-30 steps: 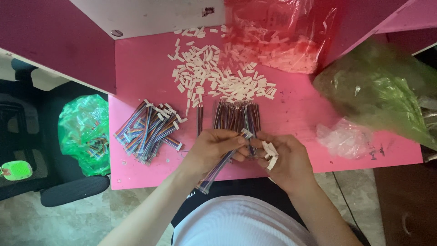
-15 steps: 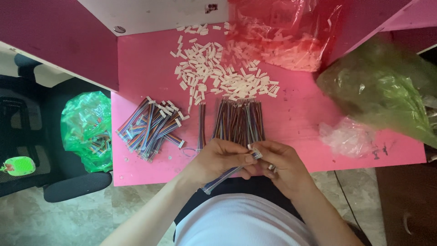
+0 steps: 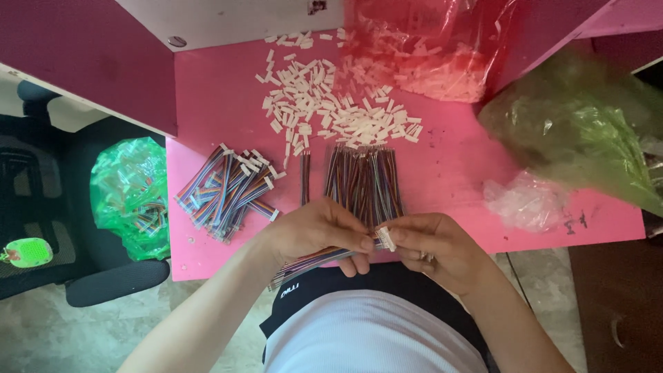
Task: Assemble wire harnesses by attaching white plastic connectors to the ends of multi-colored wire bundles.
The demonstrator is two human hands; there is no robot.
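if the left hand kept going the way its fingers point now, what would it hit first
The left hand points right, holding a multicoloured ribbon cable. It would meet the small white connector pinched in the right hand first; they look nearly touching already, though depth is unclear.

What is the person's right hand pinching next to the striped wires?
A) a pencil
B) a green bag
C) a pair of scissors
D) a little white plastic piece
D: the right hand pinches a small white plastic connector at its fingertips, right at the end of the rainbow ribbon cable that the left hand holds over the edge of the pink table.
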